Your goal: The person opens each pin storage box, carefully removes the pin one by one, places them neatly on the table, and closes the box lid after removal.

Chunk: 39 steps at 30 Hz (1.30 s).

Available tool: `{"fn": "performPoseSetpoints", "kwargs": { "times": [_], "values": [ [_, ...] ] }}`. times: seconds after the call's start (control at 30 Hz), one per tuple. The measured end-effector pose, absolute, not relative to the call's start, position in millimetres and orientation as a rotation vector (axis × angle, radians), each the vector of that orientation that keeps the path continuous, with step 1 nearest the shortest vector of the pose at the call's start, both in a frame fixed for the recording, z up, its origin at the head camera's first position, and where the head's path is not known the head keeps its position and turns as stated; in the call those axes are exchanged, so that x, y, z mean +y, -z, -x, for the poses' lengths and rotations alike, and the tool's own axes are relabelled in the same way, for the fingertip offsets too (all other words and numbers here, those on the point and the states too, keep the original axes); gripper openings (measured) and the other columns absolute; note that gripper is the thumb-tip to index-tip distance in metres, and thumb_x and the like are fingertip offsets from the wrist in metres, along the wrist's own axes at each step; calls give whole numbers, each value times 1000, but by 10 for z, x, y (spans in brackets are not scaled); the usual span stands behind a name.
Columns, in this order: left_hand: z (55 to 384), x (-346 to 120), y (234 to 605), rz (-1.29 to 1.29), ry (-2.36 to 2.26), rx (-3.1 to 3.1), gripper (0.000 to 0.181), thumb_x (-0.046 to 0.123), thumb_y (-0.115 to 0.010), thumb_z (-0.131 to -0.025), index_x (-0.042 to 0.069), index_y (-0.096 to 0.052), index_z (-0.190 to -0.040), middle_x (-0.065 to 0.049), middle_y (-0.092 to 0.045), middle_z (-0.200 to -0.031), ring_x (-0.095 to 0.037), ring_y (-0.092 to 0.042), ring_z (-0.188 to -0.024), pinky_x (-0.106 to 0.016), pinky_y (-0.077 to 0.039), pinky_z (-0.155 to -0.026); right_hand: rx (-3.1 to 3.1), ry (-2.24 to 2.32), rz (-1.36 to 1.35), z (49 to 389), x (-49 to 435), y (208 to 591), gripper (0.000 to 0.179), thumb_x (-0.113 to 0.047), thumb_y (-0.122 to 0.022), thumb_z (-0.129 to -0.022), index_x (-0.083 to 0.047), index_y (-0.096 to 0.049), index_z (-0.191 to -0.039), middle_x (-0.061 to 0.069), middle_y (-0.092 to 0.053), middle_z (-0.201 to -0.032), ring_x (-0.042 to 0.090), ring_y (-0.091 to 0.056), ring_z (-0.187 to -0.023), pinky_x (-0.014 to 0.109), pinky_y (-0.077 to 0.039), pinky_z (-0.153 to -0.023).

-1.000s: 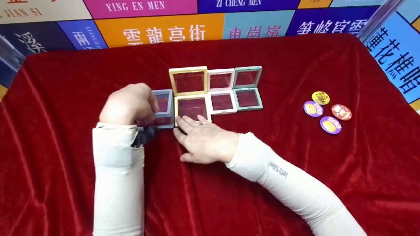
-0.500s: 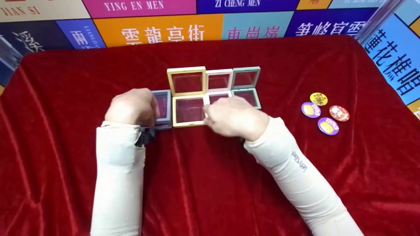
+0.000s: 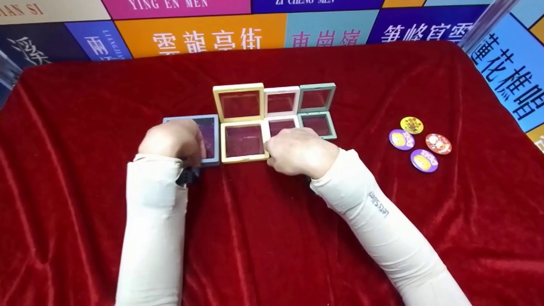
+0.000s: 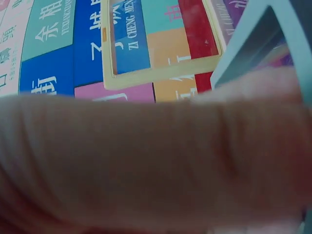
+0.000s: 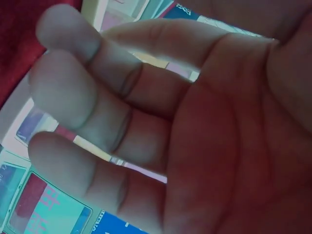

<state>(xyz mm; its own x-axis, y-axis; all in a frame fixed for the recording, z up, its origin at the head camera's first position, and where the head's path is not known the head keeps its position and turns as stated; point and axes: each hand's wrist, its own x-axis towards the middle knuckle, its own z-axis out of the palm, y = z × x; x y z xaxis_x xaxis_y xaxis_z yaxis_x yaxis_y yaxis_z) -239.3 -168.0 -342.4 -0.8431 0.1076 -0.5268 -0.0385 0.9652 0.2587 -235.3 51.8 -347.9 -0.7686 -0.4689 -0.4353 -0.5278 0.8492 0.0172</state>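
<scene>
My left hand (image 3: pixel 172 138) curls over the blue-grey display frame (image 3: pixel 215 140), holding it with bent fingers. The left wrist view shows this frame's rim (image 4: pixel 290 29) close by the fingers, much of it hidden. My right hand (image 3: pixel 299 151) pinches the right edge of the yellow display frame (image 3: pixel 244 159) between thumb and forefinger, while its other fingers are bent. The yellow frame stands unfolded, with its upper half (image 3: pixel 238 88) upright behind. Unfolded in the same way are a white frame (image 3: pixel 281 90) and a green frame (image 3: pixel 316 86) beside it; the right hand partly covers the lower white half.
Several round badges lie at the right on the red velvet cloth (image 3: pixel 272 238): a yellow one (image 3: pixel 412 125), a red one (image 3: pixel 438 143) and two purple ones (image 3: pixel 401 139). A colourful lettered wall (image 3: pixel 204 36) rises behind the table's far edge.
The blue-grey frame's raised upper half has come down flat under my left hand. My right hand has left the front of the yellow frame for its right edge, fingers curling.
</scene>
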Motion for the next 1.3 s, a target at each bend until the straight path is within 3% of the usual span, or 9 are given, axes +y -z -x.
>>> {"fn": "performPoseSetpoints", "kwargs": {
  "times": [0.1,0.27,0.43,0.53,0.63,0.97,1.13,1.3],
  "values": [
    [2388,-1688,3387,-42,-429,2573,9,13,-74,-71,11,-73,-79,1,-62,-67,-16,-54,-66,-26,-43,-53,2597,-203,734,2348,512,3491,20,-32,-55,-92,-16,-66,-88,6,-69,-97,22,-64,-95,48,-51,-82],
    [2389,-1655,3304,10,-475,2815,24,36,-71,-77,14,-71,-88,-8,-70,-87,-27,-62,-79,-40,-47,-63,2595,-211,732,2344,499,3499,20,-33,-56,-91,-15,-65,-88,7,-68,-97,24,-64,-97,49,-51,-83],
    [2455,-1500,3331,15,-533,3125,43,37,-64,-86,13,-57,-121,-15,-63,-121,-37,-59,-110,-57,-46,-86,2595,-211,734,2344,491,3507,21,-33,-56,-91,-15,-66,-87,8,-69,-98,25,-64,-96,50,-51,-83],
    [2499,-1397,3378,-91,-536,3183,59,34,-63,-88,15,-43,-140,-14,-51,-139,-35,-52,-125,-56,-44,-96,2594,-212,736,2345,486,3511,22,-34,-57,-90,-15,-66,-85,9,-69,-98,25,-65,-95,49,-51,-82],
    [2526,-1327,3419,-214,-460,3185,63,30,-61,-91,16,-36,-146,-12,-42,-149,-34,-47,-131,-54,-43,-100,2596,-219,738,2347,480,3517,24,-36,-57,-90,-14,-67,-85,9,-69,-97,25,-65,-94,49,-52,-81],
    [2508,-1293,3419,-214,-371,3212,42,21,-56,-93,20,-53,-135,-4,-52,-142,-33,-55,-123,-54,-49,-89,2588,-221,762,2338,445,3557,27,-36,-56,-90,-14,-68,-83,10,-68,-97,25,-64,-97,47,-51,-84],
    [2486,-1273,3409,-208,-417,3269,28,20,-59,-91,18,-64,-118,-6,-66,-122,-34,-63,-107,-53,-50,-83,2601,-222,782,2337,433,3572,27,-36,-57,-90,-13,-68,-81,11,-68,-97,26,-65,-95,47,-52,-82],
    [2486,-1260,3408,-163,-455,3296,20,25,-62,-90,16,-67,-108,-8,-72,-104,-34,-65,-96,-52,-51,-77,2614,-219,797,2335,430,3574,28,-37,-57,-89,-13,-68,-80,11,-69,-96,28,-66,-93,48,-52,-81]
  ]
}}
